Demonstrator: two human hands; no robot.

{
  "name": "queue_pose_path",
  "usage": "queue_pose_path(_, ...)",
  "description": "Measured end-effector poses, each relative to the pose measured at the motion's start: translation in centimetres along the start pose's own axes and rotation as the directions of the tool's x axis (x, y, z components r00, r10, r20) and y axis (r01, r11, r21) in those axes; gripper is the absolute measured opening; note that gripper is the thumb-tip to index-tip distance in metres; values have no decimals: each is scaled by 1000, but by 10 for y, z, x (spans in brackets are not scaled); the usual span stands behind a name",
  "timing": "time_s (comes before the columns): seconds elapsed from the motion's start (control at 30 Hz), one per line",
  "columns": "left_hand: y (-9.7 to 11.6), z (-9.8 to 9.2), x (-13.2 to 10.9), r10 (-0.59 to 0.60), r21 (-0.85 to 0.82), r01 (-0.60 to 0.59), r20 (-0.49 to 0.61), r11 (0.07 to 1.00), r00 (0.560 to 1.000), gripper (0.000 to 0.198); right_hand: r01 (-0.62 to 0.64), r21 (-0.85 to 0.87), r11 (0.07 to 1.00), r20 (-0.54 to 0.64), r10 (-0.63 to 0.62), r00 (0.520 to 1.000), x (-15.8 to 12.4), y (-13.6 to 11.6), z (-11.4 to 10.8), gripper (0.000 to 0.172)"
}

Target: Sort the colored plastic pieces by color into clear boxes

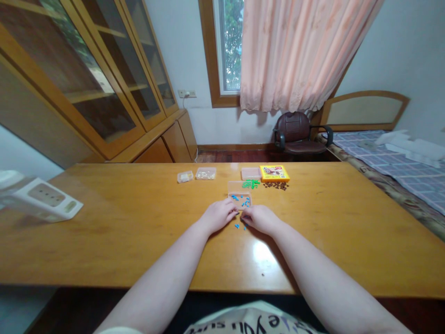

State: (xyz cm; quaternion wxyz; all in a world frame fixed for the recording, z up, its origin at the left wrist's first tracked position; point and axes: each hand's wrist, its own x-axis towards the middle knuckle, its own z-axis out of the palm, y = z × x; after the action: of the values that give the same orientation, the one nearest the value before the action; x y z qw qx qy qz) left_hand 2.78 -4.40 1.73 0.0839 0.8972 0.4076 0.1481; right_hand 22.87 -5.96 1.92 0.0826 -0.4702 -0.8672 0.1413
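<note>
My left hand rests low over the wooden table, thumb and fingers pinched together, with a tiny dark spot at the tips. Close beside it, my right hand is also closed, its fingertips curled down near the tabletop. Whatever the fingers hold is too small to name. Just beyond both hands lies a clear plastic box with its lid raised at the back and several small blue pieces inside. A few loose blue pieces lie on the table in front of the fingertips.
Behind the box are green pieces, brown pieces, a yellow printed box and a clear tray. Two clear containers with pale pieces stand farther left. A white device occupies the table's left end.
</note>
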Motion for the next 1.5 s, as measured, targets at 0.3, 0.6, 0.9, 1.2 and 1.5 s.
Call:
queue_pose_path(0.3, -6, -8, 0, -136, 4, 137, -103, 991, 985, 17, -7, 73, 997, -26, 9, 1000, 0, 1, 0, 15)
queue_pose_path(0.6, -18, -29, -15, -231, 81, 225, 65, 971, 971, 9, -25, 183, 983, -61, 37, 997, -2, 6, -4, 14)
queue_pose_path(0.9, -27, -10, -8, -272, -3, 273, 74, 962, 960, 15, -26, 202, 979, -24, 32, 999, -2, 10, -1, 12)
queue_pose_path(1.2, -34, -9, -8, -274, 7, 275, 72, 962, 959, 10, -70, 130, 989, 30, 66, 997, -1, 1, -7, 10)
queue_pose_path(1.5, -14, -7, 3, -256, -102, 239, -222, 966, 941, 19, -59, 60, 996, 43, 57, 997, 0, 0, -5, 13)
